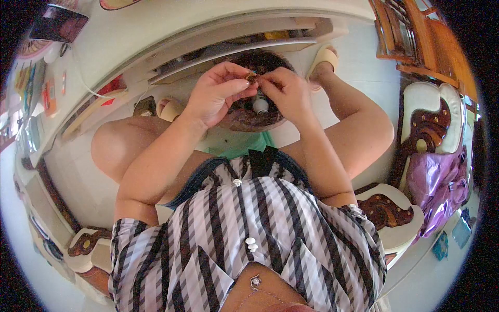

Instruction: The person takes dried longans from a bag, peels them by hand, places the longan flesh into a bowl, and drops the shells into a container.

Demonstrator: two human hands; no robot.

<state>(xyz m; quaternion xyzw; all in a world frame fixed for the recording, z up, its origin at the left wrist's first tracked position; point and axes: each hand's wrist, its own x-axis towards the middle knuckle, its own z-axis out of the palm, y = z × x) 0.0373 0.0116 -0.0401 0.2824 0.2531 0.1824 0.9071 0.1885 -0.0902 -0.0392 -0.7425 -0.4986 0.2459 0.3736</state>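
Between the thumb and fingertips of my left hand [217, 92] is a small dark-brown piece [252, 78] with a yellowish patch; its kind is too small to make out. My right hand [287, 93] is closed in a pinch right beside it, fingertips at the piece's right side. Whether those fingertips grip the same piece or something else is hidden. Below both hands stands a round dark container [244, 125] with dark contents, partly covered by my hands. A white, rounded cylindrical object [261, 105] shows inside it, under the right hand.
A long pale table [208, 26] with an open drawer-like shelf [234, 57] lies ahead. Green material [244, 143] is below the container. Carved chairs [426, 125] stand at the right, one with purple shiny cloth [436, 182]. A black device [60, 23] sits far left.
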